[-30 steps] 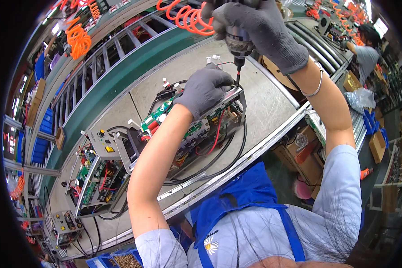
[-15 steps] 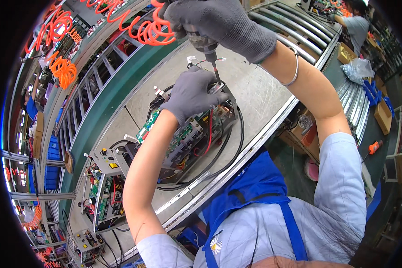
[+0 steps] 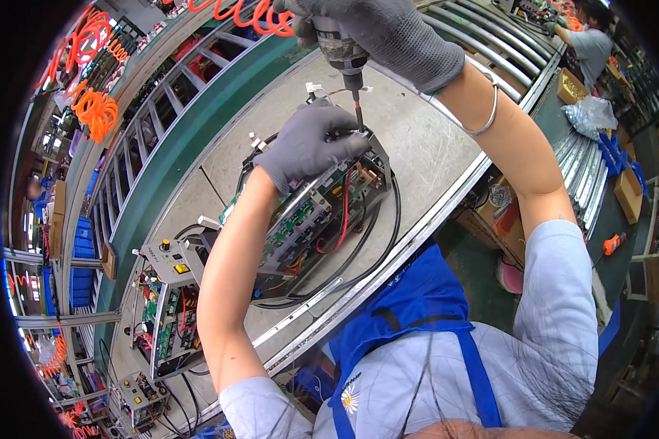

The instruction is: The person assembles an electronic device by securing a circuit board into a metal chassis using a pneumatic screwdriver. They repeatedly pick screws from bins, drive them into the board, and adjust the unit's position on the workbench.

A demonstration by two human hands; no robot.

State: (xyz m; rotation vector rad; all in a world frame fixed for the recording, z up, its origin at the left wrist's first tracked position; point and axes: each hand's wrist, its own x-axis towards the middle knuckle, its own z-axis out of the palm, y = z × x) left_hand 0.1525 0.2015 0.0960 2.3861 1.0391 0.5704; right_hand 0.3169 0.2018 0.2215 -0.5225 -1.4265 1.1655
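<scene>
My gloved right hand [image 3: 388, 40] is wrapped round a power screwdriver [image 3: 342, 55]. Its bit points down and meets the upper corner of an open electronics chassis [image 3: 377, 179], where any screw is too small to make out. Close beside the bit, my gloved left hand [image 3: 311, 143] lies over the chassis top, its fingers curled at the upper edge and the thumb reaching toward the bit. Green circuit boards [image 3: 289, 227], a red wire [image 3: 344, 219] and small connectors show inside the chassis below my left hand. A white connector [image 3: 313, 88] on thin wires sticks up behind it.
A second open chassis [image 3: 172, 314] with a grey control panel [image 3: 172, 260] stands nearer on the left. Black cable [image 3: 395, 219] loops round the worked chassis. Beyond are a roller conveyor [image 3: 483, 40] and orange coiled hoses [image 3: 95, 113]. A co-worker [image 3: 589, 44] is at far right.
The screwdriver and my right hand have shifted slightly right, with the bit still at the chassis corner. My left hand has slid a little left, its fingers drawn closer together.
</scene>
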